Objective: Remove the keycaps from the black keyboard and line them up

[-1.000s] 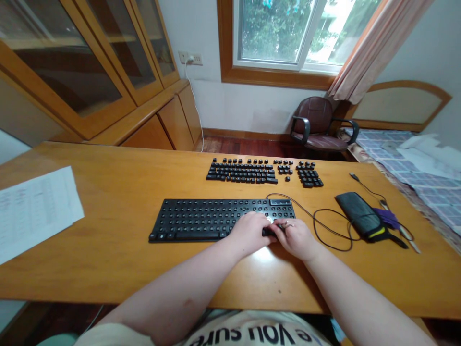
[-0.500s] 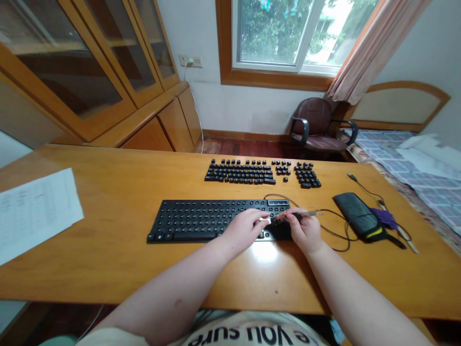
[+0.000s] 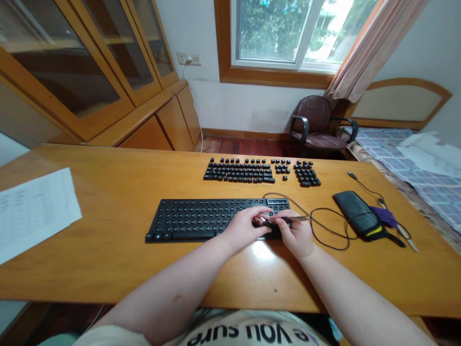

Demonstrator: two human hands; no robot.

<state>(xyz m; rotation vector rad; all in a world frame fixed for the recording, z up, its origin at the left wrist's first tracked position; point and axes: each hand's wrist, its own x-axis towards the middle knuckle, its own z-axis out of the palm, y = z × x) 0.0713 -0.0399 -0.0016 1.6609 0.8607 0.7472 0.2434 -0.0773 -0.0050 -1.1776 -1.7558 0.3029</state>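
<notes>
A black keyboard [image 3: 194, 218] with its keycaps off lies on the desk in front of me. My left hand [image 3: 248, 225] is over its right part, fingers curled around something small with a shiny spot, too small to make out. Pinched in my right hand [image 3: 295, 233] is a slim metal tool [image 3: 299, 218], whose back end points right. Its front end meets the left fingertips above the keyboard. Behind the keyboard, the loose black keycaps [image 3: 239, 173] are laid out in keyboard order.
A cable [image 3: 313, 230] loops right of the keyboard toward a dark pouch [image 3: 355, 214] and a purple cloth [image 3: 383, 217]. Paper sheets [image 3: 36, 211] lie at the left of the wooden desk [image 3: 118, 192]. Beyond the desk stands a chair [image 3: 315, 122].
Both hands have drawn closer together, the right hand shifting left with the tool. The left fingers now curl around the tool's front end. The keycaps stay put.
</notes>
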